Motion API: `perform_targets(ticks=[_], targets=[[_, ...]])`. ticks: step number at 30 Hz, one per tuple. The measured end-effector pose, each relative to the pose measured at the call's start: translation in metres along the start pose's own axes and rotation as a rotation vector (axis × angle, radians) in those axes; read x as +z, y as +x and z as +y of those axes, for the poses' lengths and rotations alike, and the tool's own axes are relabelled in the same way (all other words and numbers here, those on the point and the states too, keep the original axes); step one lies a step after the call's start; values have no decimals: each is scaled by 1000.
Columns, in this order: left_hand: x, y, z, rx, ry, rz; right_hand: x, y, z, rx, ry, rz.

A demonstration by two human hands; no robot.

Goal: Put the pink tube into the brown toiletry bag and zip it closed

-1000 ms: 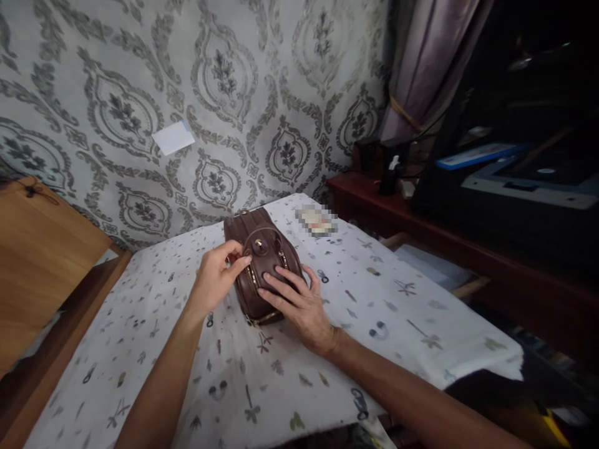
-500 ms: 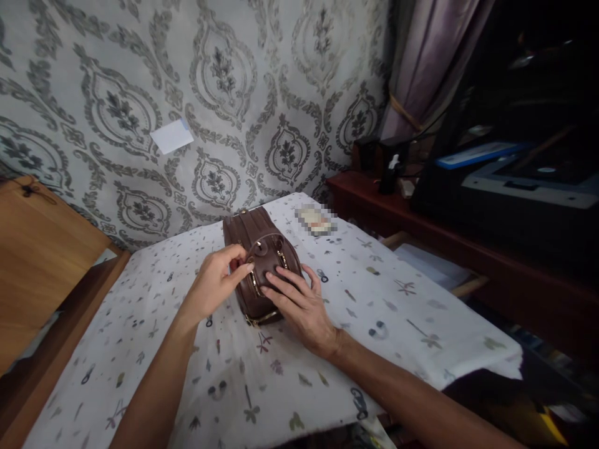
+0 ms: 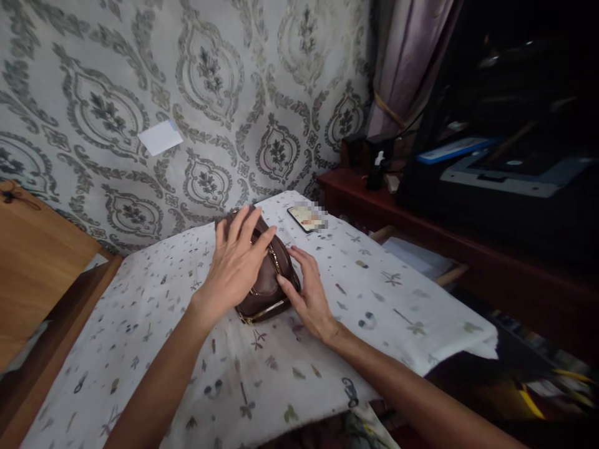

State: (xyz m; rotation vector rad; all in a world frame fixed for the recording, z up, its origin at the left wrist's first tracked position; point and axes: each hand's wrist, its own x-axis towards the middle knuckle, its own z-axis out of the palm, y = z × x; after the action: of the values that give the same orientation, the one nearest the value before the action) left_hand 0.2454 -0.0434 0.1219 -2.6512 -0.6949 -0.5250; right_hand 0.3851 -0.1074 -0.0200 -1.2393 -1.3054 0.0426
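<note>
A brown leather-look bag (image 3: 266,274) with gold zippers lies on the cloth-covered table (image 3: 178,374). Across its upper part rests my left hand (image 3: 236,259), fingers spread and holding nothing; it hides much of the bag's top and the thin handle seen before. My right hand (image 3: 311,296) grips the bag's right side, its thumb by the gold zipper and its fingers along the outer edge. Beyond the bag, to the right, a phone (image 3: 302,218) with a lit screen lies flat, partly blurred out.
Patterned wallpaper (image 3: 206,68) closes off the back, with a white card (image 3: 160,137) on it. At the left is a wooden panel (image 3: 42,268). A dark red stand (image 3: 346,193) with a small bottle (image 3: 375,171) and an open drawer (image 3: 416,255) runs along the right.
My left hand has gone from pinching near the handle to lying spread over the bag's top. My right hand has slid from the top to the right side. The view has shifted slightly right.
</note>
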Motion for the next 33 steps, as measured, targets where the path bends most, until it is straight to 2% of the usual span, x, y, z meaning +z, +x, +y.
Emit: perform_targets(ticks=[5,8,17,25,33], targets=[[-3,11,-2,101,56,-82,5,0,9,104,159,-53],[-7,13,-1,119,99,-100,6,1,12,101,188,-77],[-4,11,0,112,106,-123,6,0,12,-29,-8,-85],[-11,14,2,120,-1,-178,10,2,15,12,-17,-71],[-14,11,8,157,29,-235,12,1,17,50,-27,-92]])
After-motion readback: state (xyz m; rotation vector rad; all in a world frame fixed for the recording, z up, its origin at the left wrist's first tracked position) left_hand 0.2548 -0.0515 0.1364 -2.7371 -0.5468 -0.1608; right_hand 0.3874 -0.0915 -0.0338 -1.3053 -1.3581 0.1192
